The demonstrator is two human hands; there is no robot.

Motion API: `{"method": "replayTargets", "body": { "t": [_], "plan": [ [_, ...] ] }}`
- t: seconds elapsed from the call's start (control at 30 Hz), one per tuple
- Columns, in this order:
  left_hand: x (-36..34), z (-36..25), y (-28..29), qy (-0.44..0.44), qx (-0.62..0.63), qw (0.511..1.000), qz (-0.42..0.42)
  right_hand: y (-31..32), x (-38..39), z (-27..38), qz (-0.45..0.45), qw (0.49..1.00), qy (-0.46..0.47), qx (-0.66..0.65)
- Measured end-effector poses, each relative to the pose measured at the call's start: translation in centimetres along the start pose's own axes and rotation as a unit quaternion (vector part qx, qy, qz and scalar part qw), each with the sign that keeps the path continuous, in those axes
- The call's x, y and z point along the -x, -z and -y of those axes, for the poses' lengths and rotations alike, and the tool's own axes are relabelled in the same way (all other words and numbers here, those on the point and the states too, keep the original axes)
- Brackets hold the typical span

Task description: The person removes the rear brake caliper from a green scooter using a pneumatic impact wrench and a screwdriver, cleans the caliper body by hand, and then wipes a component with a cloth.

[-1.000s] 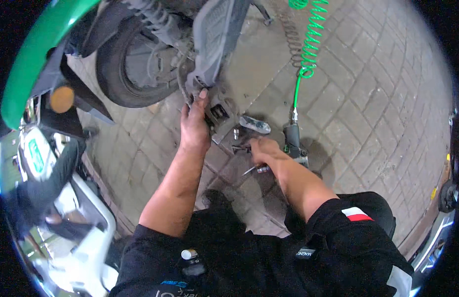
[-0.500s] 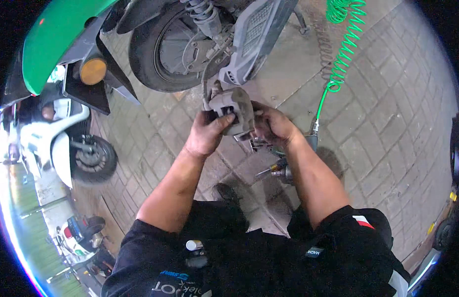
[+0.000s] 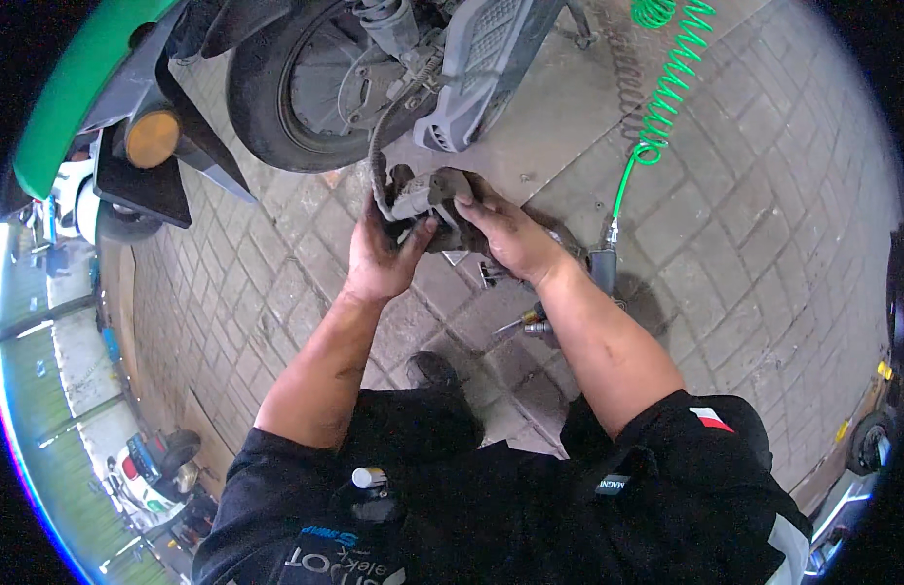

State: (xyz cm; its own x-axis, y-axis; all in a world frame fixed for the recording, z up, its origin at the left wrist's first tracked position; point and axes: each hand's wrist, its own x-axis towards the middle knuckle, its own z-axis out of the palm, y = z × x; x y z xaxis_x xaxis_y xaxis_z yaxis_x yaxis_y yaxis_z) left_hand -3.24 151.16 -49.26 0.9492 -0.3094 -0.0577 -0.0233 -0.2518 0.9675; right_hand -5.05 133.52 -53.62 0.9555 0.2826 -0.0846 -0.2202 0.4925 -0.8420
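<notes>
A dusty grey brake caliper [image 3: 413, 202] is held up between my two hands, a little short of a scooter's rear wheel [image 3: 267, 107]. A brake hose [image 3: 377, 161] runs from its left end up toward the wheel hub. My left hand [image 3: 382, 255] grips the left end, thumb laid across the opening in the caliper body. Over the right end my right hand [image 3: 510, 239] is closed, its fingers on the upper face. Both hands have dark grime on them. The underside of the caliper is hidden.
Below my right forearm lie a screwdriver [image 3: 510, 326] and an air tool [image 3: 602, 268] joined to a green coiled hose [image 3: 666, 102]. The scooter's green bodywork [image 3: 76, 93] and amber reflector [image 3: 153, 138] hang at upper left. Paving stones [image 3: 754, 253] cover the floor.
The caliper has turned in my hands and shifted slightly left. My right hand has moved from its far side onto its upper face. The whole view has swung a little.
</notes>
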Motion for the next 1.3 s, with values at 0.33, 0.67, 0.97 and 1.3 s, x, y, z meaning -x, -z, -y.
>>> {"method": "replayTargets", "body": {
  "t": [0.33,0.67,0.97,1.3],
  "plan": [
    [0.1,0.4,1.8,-0.026,-0.010,0.999,0.018,-1.4,-0.2,0.2,-0.003,1.000,-0.017,-0.021],
    [-0.1,0.0,1.2,0.019,0.066,0.997,-0.039,-1.2,-0.3,0.3,0.006,0.995,0.028,0.099],
    [0.1,-0.3,1.2,-0.011,-0.022,0.999,-0.033,-1.9,0.2,0.4,-0.003,0.999,0.008,0.038],
    [0.0,0.0,3.0,0.056,0.105,0.993,0.022,-0.1,-0.4,0.2,-0.034,0.997,-0.018,0.065]
  ]
}}
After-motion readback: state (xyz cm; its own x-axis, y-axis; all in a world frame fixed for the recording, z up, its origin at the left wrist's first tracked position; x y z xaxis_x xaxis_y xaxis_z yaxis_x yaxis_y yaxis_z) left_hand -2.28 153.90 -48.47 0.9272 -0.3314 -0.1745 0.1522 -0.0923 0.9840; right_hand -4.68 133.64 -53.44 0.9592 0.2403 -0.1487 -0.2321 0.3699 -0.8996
